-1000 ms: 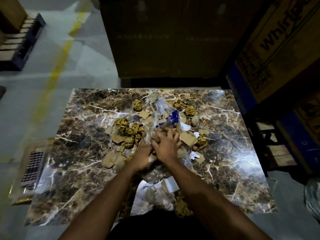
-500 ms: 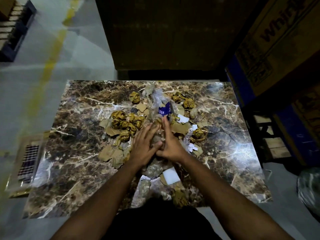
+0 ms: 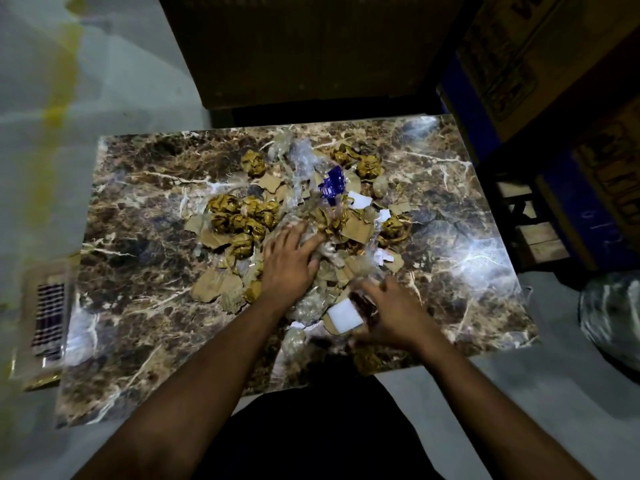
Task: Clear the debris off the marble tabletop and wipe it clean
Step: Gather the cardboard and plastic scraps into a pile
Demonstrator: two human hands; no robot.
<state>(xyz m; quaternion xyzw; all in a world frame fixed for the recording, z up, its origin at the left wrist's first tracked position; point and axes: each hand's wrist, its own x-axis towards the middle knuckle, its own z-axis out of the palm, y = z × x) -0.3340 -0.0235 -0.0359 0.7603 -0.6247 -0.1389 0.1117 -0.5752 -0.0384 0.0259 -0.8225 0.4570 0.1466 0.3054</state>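
A brown marble tabletop [image 3: 145, 258] carries a heap of debris in its middle: crumpled golden paper balls [image 3: 242, 216], torn cardboard scraps [image 3: 214, 289], clear plastic wrap [image 3: 304, 157], a blue wrapper [image 3: 333, 187] and white paper bits [image 3: 343, 315]. My left hand [image 3: 289, 263] lies flat on the clear plastic at the heap's centre, fingers spread. My right hand [image 3: 394, 311] is blurred, low over the scraps near the front edge, fingers spread beside the white paper; whether it holds anything is unclear.
Large cardboard boxes [image 3: 540, 64] stand behind and to the right of the table. A wooden pallet [image 3: 540, 237] sits at the right. A flat grille-like object [image 3: 48, 317] lies on the floor at the left. A clear plastic bag [image 3: 613, 313] sits at the far right.
My hands were together at the heap's centre; now they are apart. My right hand has moved back toward the front edge, while the left stays pressed on the plastic.
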